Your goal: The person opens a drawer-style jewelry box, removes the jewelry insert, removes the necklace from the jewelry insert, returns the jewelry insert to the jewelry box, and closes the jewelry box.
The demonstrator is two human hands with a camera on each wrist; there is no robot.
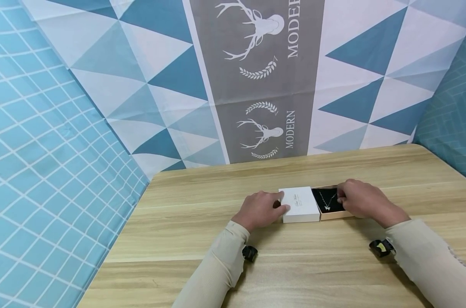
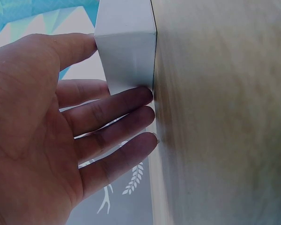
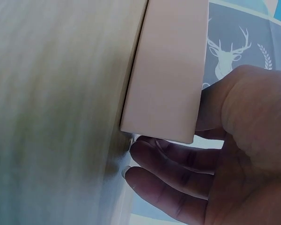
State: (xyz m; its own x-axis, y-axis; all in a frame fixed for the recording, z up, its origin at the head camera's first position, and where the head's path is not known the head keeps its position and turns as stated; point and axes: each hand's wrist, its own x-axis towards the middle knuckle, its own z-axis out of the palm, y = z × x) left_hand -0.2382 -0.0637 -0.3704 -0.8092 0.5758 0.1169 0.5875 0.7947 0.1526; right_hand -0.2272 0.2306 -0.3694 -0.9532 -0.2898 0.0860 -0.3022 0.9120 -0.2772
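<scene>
A white sliding box cover (image 1: 300,203) with small script on top lies flat on the table. Out of its right side sticks a pink-orange drawer (image 1: 330,216), lined with a black pad on which a thin silver necklace (image 1: 327,207) with a small pendant rests. My left hand (image 1: 261,208) holds the cover at its left end; in the left wrist view its thumb touches one edge and its fingers lie by the end face (image 2: 129,61). My right hand (image 1: 363,200) grips the drawer's right end, hiding that part. In the right wrist view, fingers (image 3: 178,173) curl at the drawer's end.
The box sits on a wood-grain table (image 1: 202,239). Behind it hangs a patterned cloth (image 1: 263,81) with deer heads and triangles. A blue checked cloth (image 1: 44,171) borders the left, and a teal one (image 1: 452,111) the right. Both wrists carry small black cameras.
</scene>
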